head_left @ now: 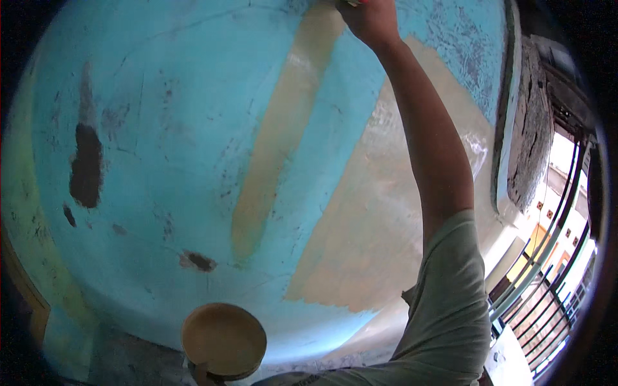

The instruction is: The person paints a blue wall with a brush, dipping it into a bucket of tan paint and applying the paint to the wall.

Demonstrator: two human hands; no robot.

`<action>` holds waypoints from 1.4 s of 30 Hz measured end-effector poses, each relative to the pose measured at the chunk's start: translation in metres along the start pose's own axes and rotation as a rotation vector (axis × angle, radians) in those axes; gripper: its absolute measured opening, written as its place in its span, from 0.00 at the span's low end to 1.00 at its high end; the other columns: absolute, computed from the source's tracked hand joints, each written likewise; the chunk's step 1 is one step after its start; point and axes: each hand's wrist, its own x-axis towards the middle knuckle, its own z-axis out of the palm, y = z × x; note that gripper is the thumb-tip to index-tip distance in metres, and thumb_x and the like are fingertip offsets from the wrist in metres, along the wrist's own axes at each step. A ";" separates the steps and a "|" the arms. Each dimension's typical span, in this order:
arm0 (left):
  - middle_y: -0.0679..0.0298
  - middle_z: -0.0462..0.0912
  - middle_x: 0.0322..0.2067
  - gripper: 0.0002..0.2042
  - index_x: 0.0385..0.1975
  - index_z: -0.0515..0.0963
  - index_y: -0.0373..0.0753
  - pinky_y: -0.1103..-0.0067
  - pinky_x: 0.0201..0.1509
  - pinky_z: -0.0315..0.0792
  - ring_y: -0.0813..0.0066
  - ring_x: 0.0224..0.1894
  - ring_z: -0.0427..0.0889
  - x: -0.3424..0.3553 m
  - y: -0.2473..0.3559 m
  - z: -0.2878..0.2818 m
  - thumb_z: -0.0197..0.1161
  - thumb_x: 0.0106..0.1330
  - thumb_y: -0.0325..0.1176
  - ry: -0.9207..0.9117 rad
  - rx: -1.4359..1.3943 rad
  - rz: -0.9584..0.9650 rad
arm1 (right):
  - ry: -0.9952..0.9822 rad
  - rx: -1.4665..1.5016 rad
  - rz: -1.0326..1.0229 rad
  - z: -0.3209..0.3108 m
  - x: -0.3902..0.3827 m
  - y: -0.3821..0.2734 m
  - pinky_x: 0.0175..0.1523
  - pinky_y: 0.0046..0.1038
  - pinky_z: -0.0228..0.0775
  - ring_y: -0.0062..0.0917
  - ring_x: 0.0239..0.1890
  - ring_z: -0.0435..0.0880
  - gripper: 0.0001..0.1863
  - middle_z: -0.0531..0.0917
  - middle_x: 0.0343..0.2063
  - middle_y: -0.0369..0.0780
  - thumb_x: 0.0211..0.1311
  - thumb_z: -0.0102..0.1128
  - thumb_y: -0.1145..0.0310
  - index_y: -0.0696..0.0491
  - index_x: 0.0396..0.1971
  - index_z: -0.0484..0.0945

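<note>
Apparently, a long beige paint stripe (277, 141) is laid on the turquoise wall (187, 141), and at its upper end the right hand (372, 22) is stretched high, likely so that this place can be reached. A small red and pale object (354, 2) is seen at the fingers, but these are cut by the frame, so their grip cannot be judged. The paint bucket (237, 376) is held low, its rim seemingly pinched by the left hand (202, 373), perhaps so that paint is near. Rightward, metal railings (544, 312) are seen.

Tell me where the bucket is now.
In the head view, the bucket is near the lower edge, left of centre, below a small dark patch on the blue wall.
</note>
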 end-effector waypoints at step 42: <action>0.61 0.71 0.43 0.18 0.42 0.71 0.36 0.69 0.52 0.62 0.67 0.48 0.69 -0.091 0.033 -0.083 0.56 0.52 0.37 0.438 -0.201 -0.130 | -0.397 0.695 0.181 -0.010 -0.357 -0.282 0.37 0.35 0.69 0.36 0.36 0.74 0.14 0.77 0.36 0.40 0.37 0.61 0.74 0.52 0.30 0.77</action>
